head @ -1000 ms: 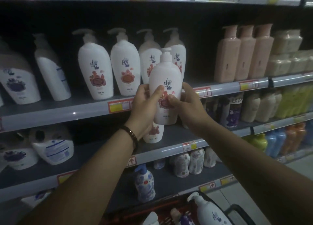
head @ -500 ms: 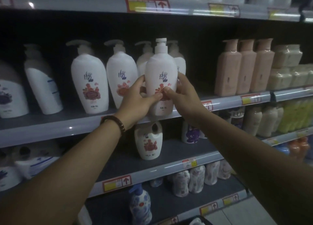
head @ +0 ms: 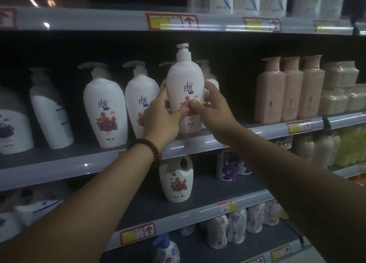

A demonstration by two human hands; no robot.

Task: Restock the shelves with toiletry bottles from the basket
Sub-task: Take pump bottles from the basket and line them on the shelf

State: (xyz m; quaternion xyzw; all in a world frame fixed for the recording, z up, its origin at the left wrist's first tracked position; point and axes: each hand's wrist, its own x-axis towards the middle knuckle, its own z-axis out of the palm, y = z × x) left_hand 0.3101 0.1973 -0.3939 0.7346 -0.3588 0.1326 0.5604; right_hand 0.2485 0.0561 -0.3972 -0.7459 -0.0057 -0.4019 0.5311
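The white pump bottle [head: 185, 88] is held upright — left hand [head: 160, 122] and right hand [head: 215, 112] are curled round its sides. Matching bottles [head: 105, 106] are seen beside the left hand

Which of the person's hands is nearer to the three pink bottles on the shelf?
Right. The right hand grips the white pump bottle on the side facing the pink bottles; the left hand grips its far side.
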